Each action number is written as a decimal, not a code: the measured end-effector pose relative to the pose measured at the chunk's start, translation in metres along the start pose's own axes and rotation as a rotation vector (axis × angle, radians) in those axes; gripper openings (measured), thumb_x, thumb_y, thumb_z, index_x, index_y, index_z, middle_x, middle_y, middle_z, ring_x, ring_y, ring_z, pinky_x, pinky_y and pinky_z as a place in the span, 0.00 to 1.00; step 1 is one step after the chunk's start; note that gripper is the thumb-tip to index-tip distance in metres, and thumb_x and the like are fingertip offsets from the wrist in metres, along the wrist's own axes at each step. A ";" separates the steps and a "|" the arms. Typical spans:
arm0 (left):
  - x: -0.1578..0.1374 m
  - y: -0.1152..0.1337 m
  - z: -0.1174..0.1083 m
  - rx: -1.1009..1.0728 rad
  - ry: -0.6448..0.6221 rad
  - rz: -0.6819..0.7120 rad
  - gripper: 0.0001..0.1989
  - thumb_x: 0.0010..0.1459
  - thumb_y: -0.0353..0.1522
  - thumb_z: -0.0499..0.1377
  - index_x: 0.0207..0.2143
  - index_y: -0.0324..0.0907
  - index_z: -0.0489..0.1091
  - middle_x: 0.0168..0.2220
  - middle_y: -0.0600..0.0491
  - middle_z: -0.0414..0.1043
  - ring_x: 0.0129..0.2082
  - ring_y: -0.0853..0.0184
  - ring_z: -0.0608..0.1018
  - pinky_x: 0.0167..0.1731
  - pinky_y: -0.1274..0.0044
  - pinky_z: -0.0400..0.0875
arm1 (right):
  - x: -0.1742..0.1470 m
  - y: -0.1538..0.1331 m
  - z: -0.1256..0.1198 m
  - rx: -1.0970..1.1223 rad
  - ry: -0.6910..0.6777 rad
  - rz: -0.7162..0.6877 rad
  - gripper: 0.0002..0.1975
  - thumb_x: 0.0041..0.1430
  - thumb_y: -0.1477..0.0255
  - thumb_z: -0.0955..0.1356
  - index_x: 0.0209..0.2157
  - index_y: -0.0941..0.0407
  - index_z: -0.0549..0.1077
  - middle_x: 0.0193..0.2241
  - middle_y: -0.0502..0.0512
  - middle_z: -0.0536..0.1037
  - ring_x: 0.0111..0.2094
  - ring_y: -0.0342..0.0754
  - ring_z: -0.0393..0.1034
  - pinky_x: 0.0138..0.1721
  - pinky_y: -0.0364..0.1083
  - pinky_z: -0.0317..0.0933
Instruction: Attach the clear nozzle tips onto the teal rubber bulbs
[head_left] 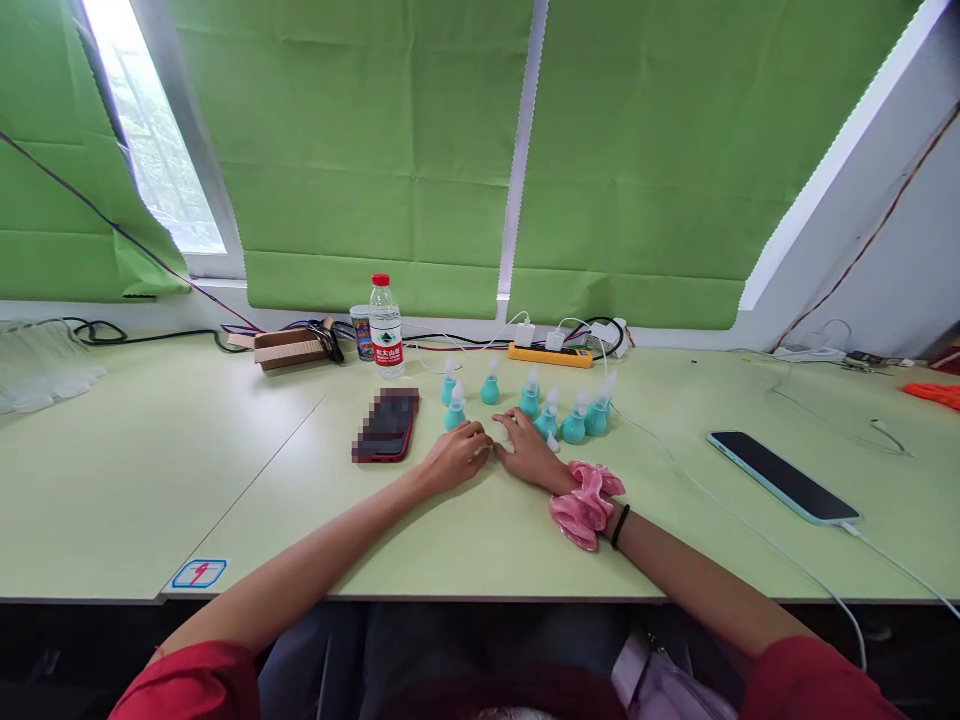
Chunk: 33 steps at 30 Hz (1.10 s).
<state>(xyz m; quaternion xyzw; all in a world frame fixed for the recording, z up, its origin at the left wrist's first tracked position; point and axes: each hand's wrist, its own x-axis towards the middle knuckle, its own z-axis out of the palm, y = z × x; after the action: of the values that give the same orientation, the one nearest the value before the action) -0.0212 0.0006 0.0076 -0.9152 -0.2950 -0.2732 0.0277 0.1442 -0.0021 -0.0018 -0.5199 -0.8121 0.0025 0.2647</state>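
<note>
My left hand (456, 458) rests low on the table with its fingers curled together. My right hand (529, 452) faces it, thumb and forefinger bent, and the fingertips of both hands almost meet. A pale patch shows between them, too small to name. Around my hands stand several teal squeeze bulbs with translucent pointed tips. One bulb (454, 412) is just beyond my left fingers; another bulb (546, 424) stands close behind my right hand. A small white tip (553, 442) lies beside my right hand. A pink scrunchie (586, 503) and a black band (620, 527) circle my right wrist.
A dark phone (386, 425) lies left of the bulbs, near a water bottle (387, 330) and a cup (362, 332). Behind are a yellow power strip (550, 355) and an open cardboard box (292, 348). On the right, a charging phone (784, 478) trails a white cable.
</note>
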 end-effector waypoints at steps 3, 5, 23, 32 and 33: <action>0.000 0.002 0.003 0.008 -0.091 0.027 0.12 0.54 0.30 0.49 0.41 0.40 0.64 0.37 0.48 0.66 0.38 0.66 0.67 0.37 0.76 0.62 | 0.000 0.000 -0.001 0.020 -0.011 0.025 0.17 0.48 0.75 0.61 0.43 0.58 0.64 0.39 0.57 0.63 0.39 0.46 0.60 0.41 0.43 0.55; -0.001 0.004 0.003 0.001 -0.125 0.051 0.13 0.55 0.30 0.48 0.43 0.40 0.62 0.39 0.49 0.66 0.39 0.66 0.67 0.38 0.76 0.61 | 0.000 0.001 -0.001 0.019 -0.017 0.048 0.17 0.47 0.76 0.61 0.42 0.58 0.65 0.36 0.55 0.65 0.36 0.45 0.61 0.39 0.42 0.56; 0.000 -0.005 0.011 -0.192 -0.013 -0.122 0.10 0.50 0.26 0.51 0.33 0.39 0.70 0.29 0.50 0.71 0.34 0.66 0.68 0.33 0.76 0.63 | -0.001 0.002 -0.008 0.130 -0.016 0.100 0.08 0.45 0.73 0.63 0.29 0.58 0.69 0.16 0.48 0.67 0.20 0.40 0.61 0.25 0.40 0.53; 0.001 -0.001 0.004 -0.273 -0.012 -0.286 0.10 0.45 0.24 0.52 0.28 0.38 0.71 0.26 0.51 0.70 0.27 0.70 0.71 0.29 0.79 0.65 | -0.004 -0.002 -0.013 0.342 -0.102 -0.047 0.06 0.40 0.76 0.64 0.25 0.58 0.68 0.15 0.43 0.61 0.18 0.37 0.55 0.21 0.38 0.50; 0.001 -0.001 0.004 -0.295 -0.006 -0.307 0.10 0.45 0.24 0.52 0.30 0.38 0.70 0.26 0.51 0.71 0.26 0.70 0.71 0.28 0.79 0.65 | -0.004 -0.003 -0.013 0.348 -0.106 -0.054 0.06 0.40 0.76 0.63 0.26 0.58 0.67 0.15 0.43 0.61 0.18 0.37 0.55 0.21 0.38 0.50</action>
<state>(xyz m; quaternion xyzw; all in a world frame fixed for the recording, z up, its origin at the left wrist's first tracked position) -0.0194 0.0030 0.0049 -0.8546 -0.3876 -0.3115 -0.1494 0.1492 -0.0106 0.0086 -0.4433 -0.8260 0.1632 0.3075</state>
